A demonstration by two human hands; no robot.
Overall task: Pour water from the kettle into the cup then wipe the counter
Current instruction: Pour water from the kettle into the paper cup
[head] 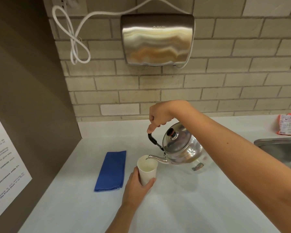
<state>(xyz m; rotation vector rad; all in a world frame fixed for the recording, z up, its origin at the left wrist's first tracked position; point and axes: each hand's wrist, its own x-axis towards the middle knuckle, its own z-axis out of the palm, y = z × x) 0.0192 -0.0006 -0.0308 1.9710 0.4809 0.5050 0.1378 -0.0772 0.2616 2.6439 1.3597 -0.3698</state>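
A shiny steel kettle [185,148] with a black handle is lifted and tilted to the left, its spout tip over the rim of a white paper cup [147,169]. My right hand [159,115] grips the top of the kettle's handle. My left hand [138,185] wraps around the lower part of the cup, which stands upright on the white counter [175,207]. A folded blue cloth [112,170] lies flat on the counter to the left of the cup.
A steel sink [281,148] is set into the counter at the right. A red and white packet [286,124] lies by the brick wall. A metal hand dryer [158,39] hangs above. A brown panel with a notice [6,157] bounds the left side.
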